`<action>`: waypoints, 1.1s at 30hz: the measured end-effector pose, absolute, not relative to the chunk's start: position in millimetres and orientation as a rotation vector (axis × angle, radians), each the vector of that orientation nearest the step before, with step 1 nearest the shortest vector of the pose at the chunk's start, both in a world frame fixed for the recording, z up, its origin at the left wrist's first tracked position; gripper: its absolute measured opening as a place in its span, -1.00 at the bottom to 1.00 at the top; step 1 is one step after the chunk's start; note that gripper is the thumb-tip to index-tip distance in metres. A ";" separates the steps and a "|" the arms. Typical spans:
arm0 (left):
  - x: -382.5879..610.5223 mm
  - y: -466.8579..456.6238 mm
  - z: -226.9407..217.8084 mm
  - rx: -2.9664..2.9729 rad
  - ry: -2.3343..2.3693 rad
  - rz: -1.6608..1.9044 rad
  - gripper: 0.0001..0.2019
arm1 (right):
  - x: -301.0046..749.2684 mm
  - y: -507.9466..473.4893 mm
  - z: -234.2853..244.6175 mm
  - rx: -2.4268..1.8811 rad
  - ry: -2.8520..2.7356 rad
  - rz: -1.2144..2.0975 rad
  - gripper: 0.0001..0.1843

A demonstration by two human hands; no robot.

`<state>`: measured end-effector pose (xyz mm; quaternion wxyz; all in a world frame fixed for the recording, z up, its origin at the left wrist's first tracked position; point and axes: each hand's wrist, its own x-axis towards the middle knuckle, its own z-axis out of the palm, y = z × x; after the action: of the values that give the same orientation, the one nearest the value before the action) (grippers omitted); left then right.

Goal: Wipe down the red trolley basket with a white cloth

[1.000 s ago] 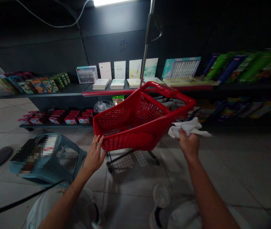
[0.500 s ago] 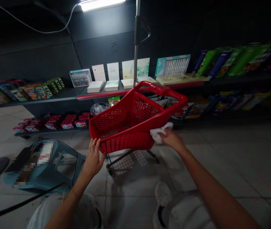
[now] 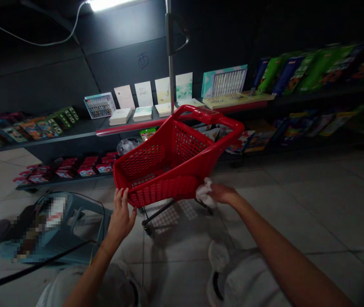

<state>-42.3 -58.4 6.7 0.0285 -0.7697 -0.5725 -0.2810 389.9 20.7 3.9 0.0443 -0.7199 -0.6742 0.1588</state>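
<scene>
Right now, a red cart (image 3: 165,187) is standing on its wheels (image 3: 148,230) on the floor (image 3: 178,273), in front of the shelves (image 3: 82,127). Its low end is pointing left, and its handle (image 3: 237,128) is sticking up on the right.

The left hand (image 3: 120,219) is resting on the low end's rim (image 3: 115,175) — its fingers are lying over the edge, a bit apart, and its thumb is sitting lower, on the outside. That hand is lying mostly open, without making a fist.

The right hand (image 3: 223,194) is pinching a white cloth (image 3: 204,194), all bunched up, with its fingers closed on it. It is holding the cloth at the bottom of the cart's near side, close to the handle end. The cloth is touching the cart, or nearly — its edge is looking too blurry to tell.

Behind the cart, a pole (image 3: 170,72) is standing up. Little books (image 3: 144,94) are sitting on the top shelf, and green and blue bags (image 3: 300,74) are leaning on the right. Red boxes (image 3: 87,167) are sitting down low. A blue stool (image 3: 66,228) is sitting to the left, and a black cord (image 3: 41,265) is running past it. A light (image 3: 111,4) is shining up above.
</scene>
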 end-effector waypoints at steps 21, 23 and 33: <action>-42.1 -57.9 3.6 -2.379 -1.747 -0.888 -0.20 | 368.4 11.4 76.3 -2.022 -1.376 0.019 -0.44; -41.4 -57.9 3.1 -2.368 -1.758 -0.886 -0.20 | 360.9 8.6 82.2 -1.970 -1.304 -0.020 -0.37; -34.9 -57.2 5.3 -2.342 -1.784 -0.884 -0.21 | 289.7 0.4 77.5 -1.685 -2.093 0.277 -0.51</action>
<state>-34.9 -57.2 5.3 0.0339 -0.7615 -0.5799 -0.2874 289.7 0.4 77.5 0.2184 -0.6087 -0.7562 0.1002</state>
